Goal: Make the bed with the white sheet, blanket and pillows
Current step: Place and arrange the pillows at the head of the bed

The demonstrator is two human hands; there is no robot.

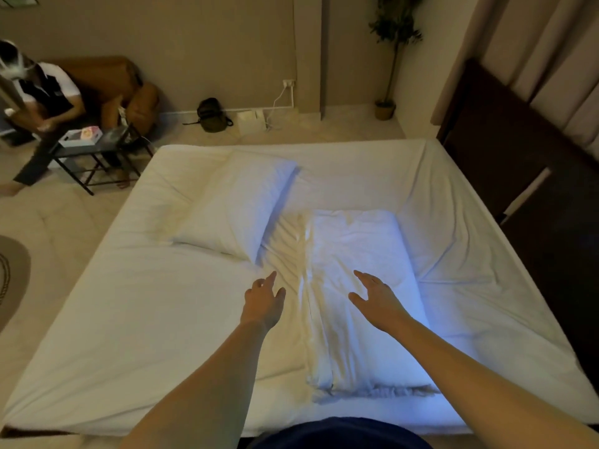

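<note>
A white sheet [136,319] covers the mattress, with wrinkles toward the right side. One white pillow [240,205] lies at an angle in the middle left of the bed. A second white pillow [356,254] lies lengthwise in front of me, its open end near the bed's front edge. My left hand [263,301] reaches out with fingers spread, just left of this pillow over the sheet. My right hand [377,299] hovers over the pillow's near half, fingers extended. Neither hand holds anything. No blanket is in view.
A dark wooden headboard [518,157] stands along the bed's right side. Another person [42,98] sits on a brown armchair at far left behind a small black table [97,147]. A bag [212,115] and a potted plant [385,105] stand by the far wall.
</note>
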